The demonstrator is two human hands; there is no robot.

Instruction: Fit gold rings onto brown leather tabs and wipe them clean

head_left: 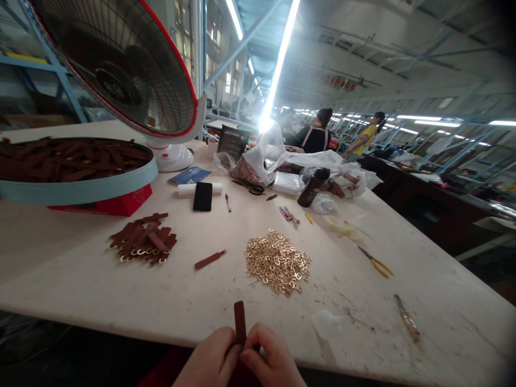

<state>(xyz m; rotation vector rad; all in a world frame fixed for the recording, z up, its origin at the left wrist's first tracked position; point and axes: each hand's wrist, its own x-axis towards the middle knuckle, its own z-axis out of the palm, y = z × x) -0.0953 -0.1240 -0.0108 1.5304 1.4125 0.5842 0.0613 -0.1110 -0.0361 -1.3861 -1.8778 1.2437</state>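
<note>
My left hand [209, 359] and my right hand [271, 361] meet at the bottom edge of the view, both pinched on one brown leather strap [240, 321] that stands upright between them. Just beyond, on the white table [100, 279], lies a heap of gold metal rings [277, 262]. A single brown strap [209, 259] lies to the left of the heap. Farther left is a pile of brown straps with rings fitted [143, 240].
A round blue tray of brown straps [76, 164] sits on a red box at the left, with a fan [121, 64] behind it. A black phone [202, 195], scissors [250, 186], yellow pliers [377, 262], a bottle [312, 187] and plastic bags lie farther back. Two people stand far off.
</note>
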